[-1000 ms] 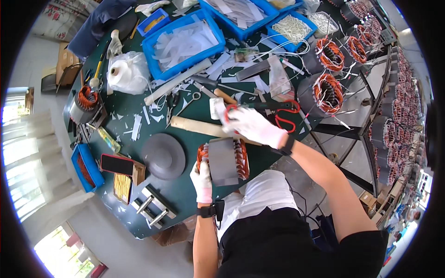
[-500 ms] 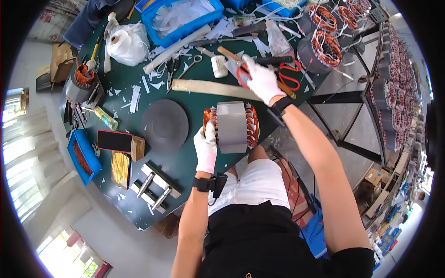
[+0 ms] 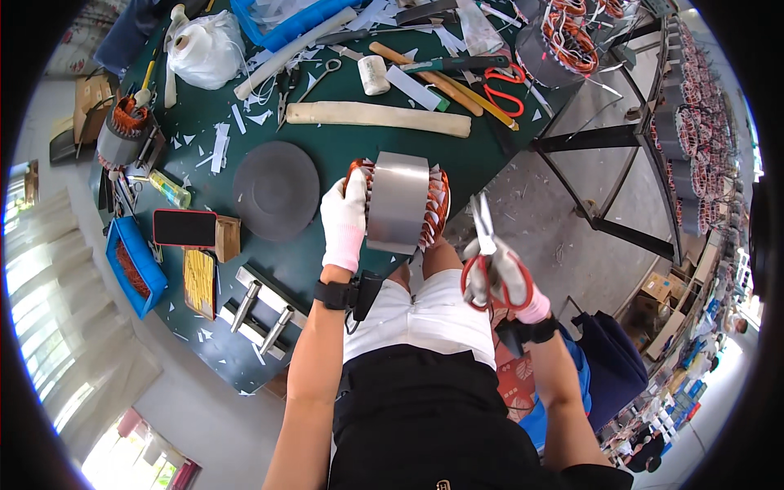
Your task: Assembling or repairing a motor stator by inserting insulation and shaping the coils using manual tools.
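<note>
A motor stator (image 3: pixel 398 202), a grey metal cylinder with copper windings and white insulating paper at both ends, lies on its side at the table's near edge. My left hand (image 3: pixel 343 214), in a white glove, grips the left winding end. To the right of the stator, off the table edge, my gloved right hand (image 3: pixel 500 282) holds red-handled scissors (image 3: pixel 483 227), blades pointing up and slightly parted. Another pair of red-handled scissors (image 3: pixel 506 91) lies at the back of the table. A flat pale wooden strip (image 3: pixel 378 118) lies behind the stator.
Left of the stator is a round dark grey disc (image 3: pixel 276 192). A phone (image 3: pixel 184 228), a blue tray (image 3: pixel 135 265) and a metal fixture (image 3: pixel 261 314) stand farther left. Wooden sticks (image 3: pixel 427 79) and a white roll (image 3: pixel 373 75) lie behind. A black metal frame (image 3: pixel 608 224) stands right.
My right hand has come back from the far tools toward me, bringing red-handled scissors with it. My left hand stays on the stator, and the view has shifted a little.
</note>
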A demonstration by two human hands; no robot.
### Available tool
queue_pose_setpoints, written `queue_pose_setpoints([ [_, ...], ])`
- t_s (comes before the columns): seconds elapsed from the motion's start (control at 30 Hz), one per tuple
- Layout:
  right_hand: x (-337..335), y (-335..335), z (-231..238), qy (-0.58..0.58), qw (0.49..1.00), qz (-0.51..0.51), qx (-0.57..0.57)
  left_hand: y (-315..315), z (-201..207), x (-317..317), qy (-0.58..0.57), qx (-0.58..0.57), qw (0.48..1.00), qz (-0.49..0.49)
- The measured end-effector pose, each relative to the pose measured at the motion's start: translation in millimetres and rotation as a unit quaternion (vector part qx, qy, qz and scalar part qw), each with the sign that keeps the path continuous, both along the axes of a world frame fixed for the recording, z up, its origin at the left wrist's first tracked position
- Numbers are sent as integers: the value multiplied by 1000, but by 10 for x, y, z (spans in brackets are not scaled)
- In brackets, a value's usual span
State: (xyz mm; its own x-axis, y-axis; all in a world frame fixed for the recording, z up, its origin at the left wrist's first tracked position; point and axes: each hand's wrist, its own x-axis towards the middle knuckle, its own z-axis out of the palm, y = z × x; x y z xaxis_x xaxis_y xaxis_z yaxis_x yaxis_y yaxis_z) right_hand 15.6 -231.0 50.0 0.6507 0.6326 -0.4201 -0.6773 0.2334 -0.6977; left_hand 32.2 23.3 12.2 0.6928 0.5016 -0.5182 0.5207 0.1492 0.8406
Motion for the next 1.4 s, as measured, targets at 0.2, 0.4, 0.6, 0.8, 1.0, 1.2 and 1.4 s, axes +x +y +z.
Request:
queue_pose_setpoints([
  [0.2, -27, 93, -233, 21, 994, 76, 73, 13, -41, 73, 6, 36, 999, 12],
  [0.4, 186, 138, -338, 50, 987, 138, 71, -5, -84, 75, 3, 17, 999, 31],
  [0.6, 234, 183, -154, 52, 990, 120, -49, 24, -125, 51, 6, 54, 998, 25],
  [0.8, 268, 232, -177, 106, 989, 98, 24, -24, -76, 63, -8, 31, 998, 46],
  [1.0, 323, 249, -120, 139, 985, 102, -14, -18, -64, 45, -6, 26, 998, 50],
  [1.2, 148, 282, -15, 192, 981, 38, 1, -53, -48, 11, -4, 34, 998, 48],
  [1.4, 50, 324, -15, 206, 978, 19, 17, -65, -29, -9, -16, 71, 996, 50],
])
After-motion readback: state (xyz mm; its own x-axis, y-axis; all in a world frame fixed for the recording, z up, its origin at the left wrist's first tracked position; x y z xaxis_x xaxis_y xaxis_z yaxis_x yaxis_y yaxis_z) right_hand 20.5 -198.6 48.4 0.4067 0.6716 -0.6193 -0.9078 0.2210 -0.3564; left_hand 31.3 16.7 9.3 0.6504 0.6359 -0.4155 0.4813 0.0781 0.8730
